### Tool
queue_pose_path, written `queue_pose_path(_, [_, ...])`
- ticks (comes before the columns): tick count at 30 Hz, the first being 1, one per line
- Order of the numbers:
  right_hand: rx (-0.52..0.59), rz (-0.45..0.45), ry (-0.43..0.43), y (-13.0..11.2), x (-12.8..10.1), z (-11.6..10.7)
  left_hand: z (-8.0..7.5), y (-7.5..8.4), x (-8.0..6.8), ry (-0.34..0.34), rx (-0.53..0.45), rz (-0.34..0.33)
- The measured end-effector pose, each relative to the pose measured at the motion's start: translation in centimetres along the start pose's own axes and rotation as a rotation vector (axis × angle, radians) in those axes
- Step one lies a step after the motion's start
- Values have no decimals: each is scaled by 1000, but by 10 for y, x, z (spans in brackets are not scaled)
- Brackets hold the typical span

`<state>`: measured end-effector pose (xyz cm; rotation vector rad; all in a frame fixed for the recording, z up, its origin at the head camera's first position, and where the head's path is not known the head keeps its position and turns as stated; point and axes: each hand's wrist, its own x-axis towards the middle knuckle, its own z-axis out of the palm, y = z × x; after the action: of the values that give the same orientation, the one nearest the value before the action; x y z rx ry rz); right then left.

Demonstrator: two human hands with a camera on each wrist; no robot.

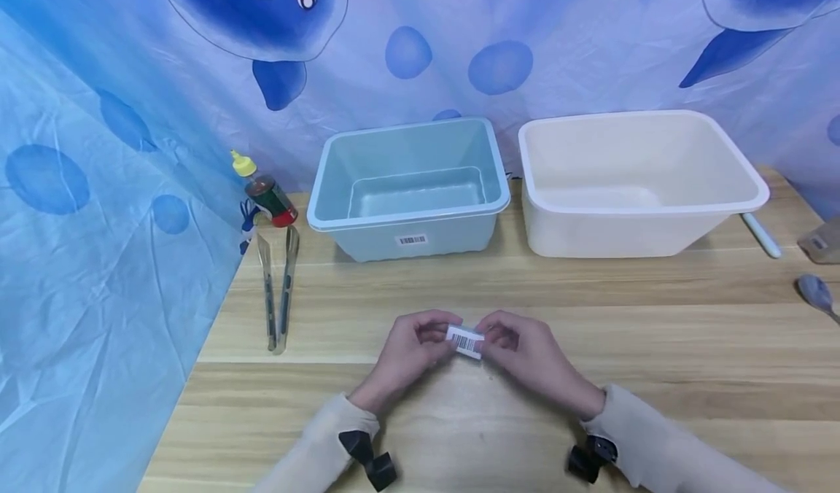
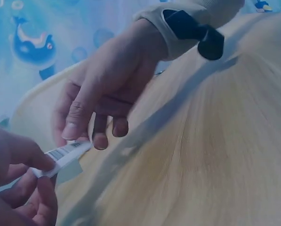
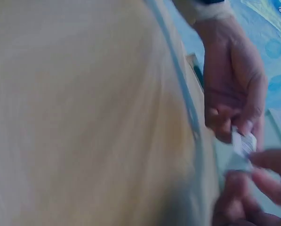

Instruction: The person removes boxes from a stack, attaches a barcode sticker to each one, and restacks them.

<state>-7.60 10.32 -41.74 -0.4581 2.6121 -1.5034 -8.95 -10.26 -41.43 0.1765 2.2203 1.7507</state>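
Barcode piece point(image 1: 465, 341): so this little white thing is right between the two hands, over the table point(image 1: 394, 289), on the near side of both tubs. Printed side faces up, sitting a bit slanted. From the left wrist there's a pale bluish bit under the white; can't tell what it is.
Left hand point(image 1: 416, 351): pinching one end of it, thumb on the printed face, fingers curled behind.
Right hand point(image 1: 534, 354): same deal at the other end, thumb and finger pinching it, the rest of the fingers bent in.
Wrists: pale sleeves point(image 1: 311, 442) on both arms, a small black gadget point(image 1: 380, 471) strapped at each wrist.
Blue tub point(image 1: 357, 243): back of the table, left of the white one, with its own barcode sticker point(image 1: 411, 240) on the front wall.
White tub point(image 1: 600, 234): just beside the blue one.
Left side: bottle point(image 1: 267, 194) with a yellow cap near the blue tub, then tongs point(image 1: 286, 281) lying in front of it, arms apart.
Right side: light blue handle point(image 1: 761, 235) by the white tub, spoon point(image 1: 814, 291) nearer me, and some greyish container point(image 1: 825, 243) cut off by the edge.
Backdrop: blue curtain point(image 1: 407, 52), whale-looking cartoons and spots on it.
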Motion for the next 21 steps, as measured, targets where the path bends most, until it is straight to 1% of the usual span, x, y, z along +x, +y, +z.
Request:
queue_pose_path(2, [-178, -115, 25, -3, -3, -5, 3, 3, 0, 18, 21, 20])
queue_pose_path(4, [-339, -230, 77, -6, -6, -9, 7, 7, -1, 22, 38, 43])
queue_pose_path(6, [-430, -322, 132, -9, -8, -12, 11, 10, -2, 14, 47, 62])
queue_pose_path(9, [-460, -403, 184, -10, -9, -14, 18, 12, -2, -10, 60, 78])
queue_pose_path(11, [-465, -437, 208, -10, -10, -15, 23, 13, -2, -18, 75, 101])
queue_pose_path(16, [-489, -499, 249, -6, -11, -15, 34, 16, -1, 0, 108, 157])
queue_pose_path(19, [-502, -513, 252, -4, -12, -16, 38, 18, -1, 17, 120, 153])
queue_pose_path(21, [-502, -512, 255, -3, -14, -17, 41, 20, 0, 19, 104, 136])
